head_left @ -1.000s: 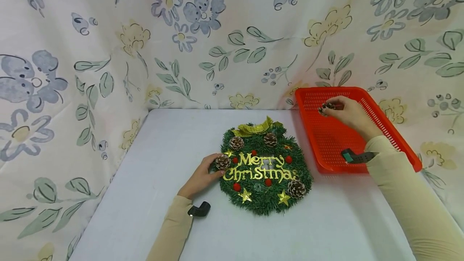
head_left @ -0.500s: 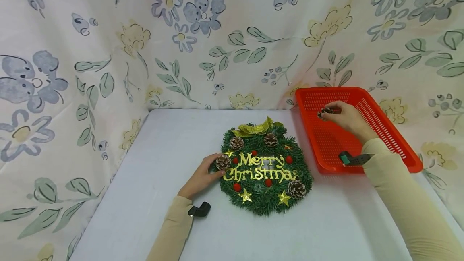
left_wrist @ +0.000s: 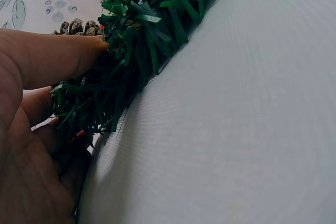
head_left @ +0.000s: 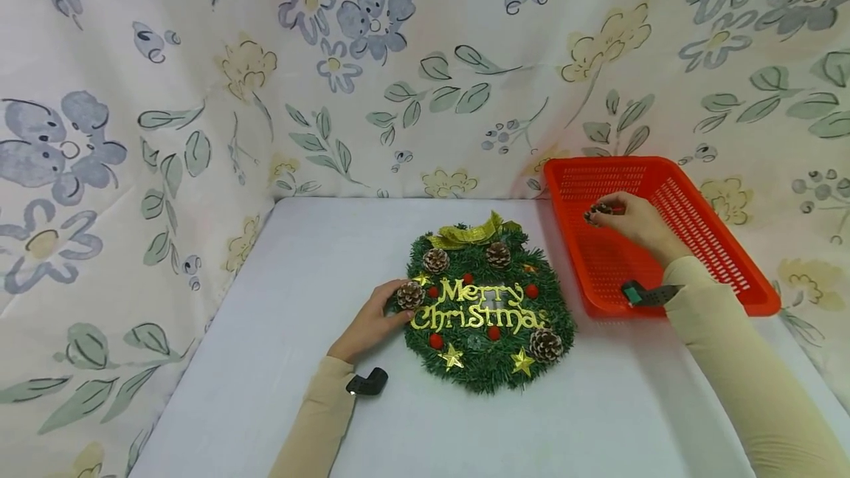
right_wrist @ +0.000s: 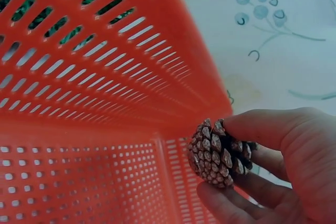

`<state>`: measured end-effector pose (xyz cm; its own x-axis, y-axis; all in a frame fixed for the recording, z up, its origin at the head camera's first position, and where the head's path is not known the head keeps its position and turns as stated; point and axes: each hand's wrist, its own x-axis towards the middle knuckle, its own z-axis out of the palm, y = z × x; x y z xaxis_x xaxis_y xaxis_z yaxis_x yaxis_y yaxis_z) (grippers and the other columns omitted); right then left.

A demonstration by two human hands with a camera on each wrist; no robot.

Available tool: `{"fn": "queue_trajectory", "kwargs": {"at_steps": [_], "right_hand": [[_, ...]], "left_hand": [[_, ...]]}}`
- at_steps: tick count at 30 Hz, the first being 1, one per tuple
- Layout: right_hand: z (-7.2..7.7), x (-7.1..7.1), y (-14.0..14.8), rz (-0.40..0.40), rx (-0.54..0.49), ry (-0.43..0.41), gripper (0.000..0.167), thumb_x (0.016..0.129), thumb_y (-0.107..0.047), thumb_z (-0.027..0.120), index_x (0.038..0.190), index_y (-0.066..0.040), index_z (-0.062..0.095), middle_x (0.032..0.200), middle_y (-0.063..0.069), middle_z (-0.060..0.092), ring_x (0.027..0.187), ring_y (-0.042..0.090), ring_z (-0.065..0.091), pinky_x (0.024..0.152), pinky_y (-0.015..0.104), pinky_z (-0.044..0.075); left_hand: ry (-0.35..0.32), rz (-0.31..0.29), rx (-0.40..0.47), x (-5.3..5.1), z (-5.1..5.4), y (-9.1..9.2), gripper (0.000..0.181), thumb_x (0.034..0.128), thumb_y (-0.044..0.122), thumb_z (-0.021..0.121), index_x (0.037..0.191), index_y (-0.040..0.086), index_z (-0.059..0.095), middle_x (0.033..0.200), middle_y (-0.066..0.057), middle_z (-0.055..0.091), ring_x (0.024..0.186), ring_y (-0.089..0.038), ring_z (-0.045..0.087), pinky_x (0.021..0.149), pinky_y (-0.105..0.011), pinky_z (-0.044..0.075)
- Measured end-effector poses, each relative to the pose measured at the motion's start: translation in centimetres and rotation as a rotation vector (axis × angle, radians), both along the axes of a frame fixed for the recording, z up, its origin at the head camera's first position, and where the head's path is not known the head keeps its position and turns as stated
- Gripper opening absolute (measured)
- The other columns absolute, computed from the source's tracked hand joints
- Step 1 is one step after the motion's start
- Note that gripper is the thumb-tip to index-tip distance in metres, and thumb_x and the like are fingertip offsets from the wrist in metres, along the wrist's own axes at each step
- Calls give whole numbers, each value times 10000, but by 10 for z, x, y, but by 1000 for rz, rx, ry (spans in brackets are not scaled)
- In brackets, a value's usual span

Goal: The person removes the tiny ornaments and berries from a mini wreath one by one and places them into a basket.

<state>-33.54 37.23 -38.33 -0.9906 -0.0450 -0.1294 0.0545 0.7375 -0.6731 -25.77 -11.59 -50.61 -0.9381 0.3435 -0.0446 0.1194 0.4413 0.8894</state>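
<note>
A brown pine cone (right_wrist: 212, 153) is between the thumb and fingers of the right hand (head_left: 640, 221), which pinch it. It is over the inside of the red basket (head_left: 614, 260); I can't tell how deep. The left hand (head_left: 372, 323) pinches the left edge of the green wreath (head_left: 491, 271). The wreath lies on the white table (head_left: 299, 264), left of the basket. Behind is a pale cloth (head_left: 265, 146) with blue and yellow flowers.
</note>
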Motion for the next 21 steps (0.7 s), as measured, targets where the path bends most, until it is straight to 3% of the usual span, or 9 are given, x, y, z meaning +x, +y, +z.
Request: {"fn": "queue_trajectory", "kwargs": {"at_steps": [21], "right_hand": [[-14, -7, 4, 27, 9, -41, 653, 1027, -450, 561, 1429, 49, 434, 1412, 314, 475, 1291, 474, 459, 1054, 657, 408]], "left_hand": [[4, -10, -12, -1, 0, 0, 599, 951, 195, 715, 1500, 198, 477, 1592, -134, 360, 1513, -350, 296, 1227, -605, 275]]}}
